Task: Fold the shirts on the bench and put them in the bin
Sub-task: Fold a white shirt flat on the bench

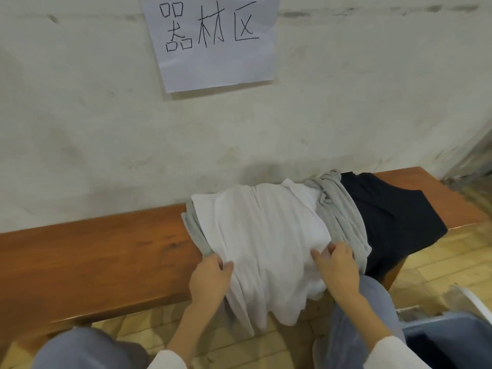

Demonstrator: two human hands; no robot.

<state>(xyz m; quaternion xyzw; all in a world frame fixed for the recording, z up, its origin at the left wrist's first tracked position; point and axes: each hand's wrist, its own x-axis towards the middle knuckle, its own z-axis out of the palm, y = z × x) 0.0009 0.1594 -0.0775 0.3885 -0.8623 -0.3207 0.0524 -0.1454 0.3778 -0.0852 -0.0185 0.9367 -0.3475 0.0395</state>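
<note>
A white shirt [263, 235] lies spread over the brown wooden bench [93, 251], its lower part hanging over the front edge. My left hand [210, 278] pinches its left edge between thumb and fingers. My right hand [336, 265] grips a fold of the same shirt on the right side. Under the white shirt lies a grey shirt [343, 217], bunched up at the right and peeking out at the left. A black shirt [394, 217] lies flat further right on the bench. The grey-blue bin [450, 334] stands on the floor at the bottom right, with dark cloth inside.
A pale wall with a paper sign [213, 41] rises right behind the bench. My knees in grey trousers [359, 315] press near the bench front. The floor [439, 262] is light wood. A white object [476, 299] sits beside the bin.
</note>
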